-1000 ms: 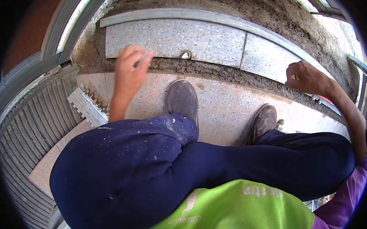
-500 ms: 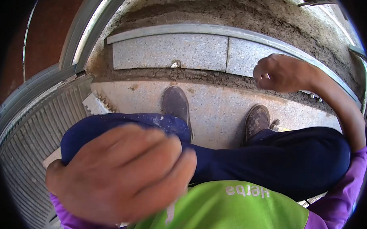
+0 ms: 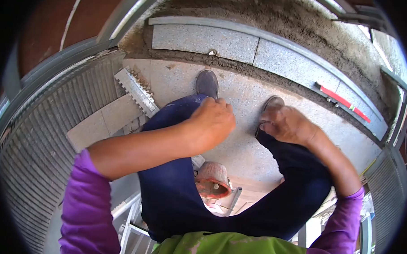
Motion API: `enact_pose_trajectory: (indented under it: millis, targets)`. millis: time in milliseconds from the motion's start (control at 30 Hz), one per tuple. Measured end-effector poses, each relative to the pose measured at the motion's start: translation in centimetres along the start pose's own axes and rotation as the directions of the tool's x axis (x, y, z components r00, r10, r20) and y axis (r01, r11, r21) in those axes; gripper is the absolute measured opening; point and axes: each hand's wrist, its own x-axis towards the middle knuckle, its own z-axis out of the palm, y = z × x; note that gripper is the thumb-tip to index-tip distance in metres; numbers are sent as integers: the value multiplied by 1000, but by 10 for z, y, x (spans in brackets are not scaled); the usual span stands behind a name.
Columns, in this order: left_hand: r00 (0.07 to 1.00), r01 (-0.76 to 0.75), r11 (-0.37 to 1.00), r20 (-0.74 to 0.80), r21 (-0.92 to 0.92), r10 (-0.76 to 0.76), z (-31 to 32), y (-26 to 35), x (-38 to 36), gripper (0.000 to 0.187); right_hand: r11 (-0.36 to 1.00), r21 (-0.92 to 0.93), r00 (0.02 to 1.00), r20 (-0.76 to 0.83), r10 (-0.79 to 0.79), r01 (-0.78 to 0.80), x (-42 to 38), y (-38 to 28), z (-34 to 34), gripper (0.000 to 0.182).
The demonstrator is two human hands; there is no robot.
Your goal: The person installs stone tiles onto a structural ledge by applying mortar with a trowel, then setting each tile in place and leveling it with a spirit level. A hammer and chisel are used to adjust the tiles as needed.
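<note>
My left hand (image 3: 212,125) is in front of my left knee, its back to me and its fingers curled. Anything inside that grip is hidden. My right hand (image 3: 288,124) hangs by my right shoe (image 3: 272,103), its fingers bent in against the thumb. I cannot make out whether something small is pinched there. Both hands are over a speckled floor slab (image 3: 240,94). Beyond them lies a row of speckled grey tiles (image 3: 206,40), with a long metal bar (image 3: 225,26) along the far edge.
A red level (image 3: 345,103) lies on the right-hand tile. To the left are a notched trowel (image 3: 137,91) and loose tile pieces (image 3: 107,121) beside a ribbed panel (image 3: 55,122). A mortar-stained bucket (image 3: 213,176) is below, between my legs. Rough mortar (image 3: 279,17) stretches behind the bar.
My left hand has moved from close to the camera out towards the tiles. My right hand has come back and inward from above the tiles. The view has shifted, showing the level and bucket.
</note>
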Motion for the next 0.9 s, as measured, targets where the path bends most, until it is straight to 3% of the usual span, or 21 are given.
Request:
enact_pose_trajectory:
  millis: [100,200,300,400,500,567,633,700,733,767,833,900]
  targets:
    - [996,47,998,-71,-44,-50,18,34,2,13,992,29,984,-128,125,-122,-43,-29,13,17]
    - [961,-68,969,-278,-239,-1,35,69,-7,17,956,30,924,-251,290,-292,-93,-66,12,17]
    - [916,-19,947,-386,-322,-113,16,92,-26,23,929,-31,889,-304,342,-368,-153,-70,23,16]
    - [756,9,848,-551,-530,-352,9,120,-56,24,888,-40,863,-261,433,-458,-213,-72,27,18]
    - [624,109,728,-523,-677,-581,-12,151,-114,26,869,-24,854,-202,480,-494,-268,-52,36,20]
    - [470,154,604,-480,-782,-741,-5,175,-152,26,841,-105,837,-219,501,-531,-286,-63,24,15]
    - [382,249,439,-329,-863,-864,6,202,-189,27,845,-191,867,-120,484,-499,-300,-52,18,14]
    - [254,296,377,-308,-878,-917,36,227,-213,28,862,-247,896,-107,430,-443,-314,-16,18,14]
    - [231,335,315,-246,-888,-941,51,240,-222,29,880,-250,915,-132,382,-403,-322,-2,20,14]
    - [213,377,244,-173,-894,-962,67,257,-231,31,928,-114,929,-153,337,-355,-319,-16,3,13]
    - [205,350,129,-58,-928,-977,97,281,-246,32,959,-203,978,-103,180,-198,-317,-7,-9,21]
    - [231,318,-24,102,-948,-968,129,307,-254,29,897,0,888,-139,437,-442,-306,-44,-26,21]
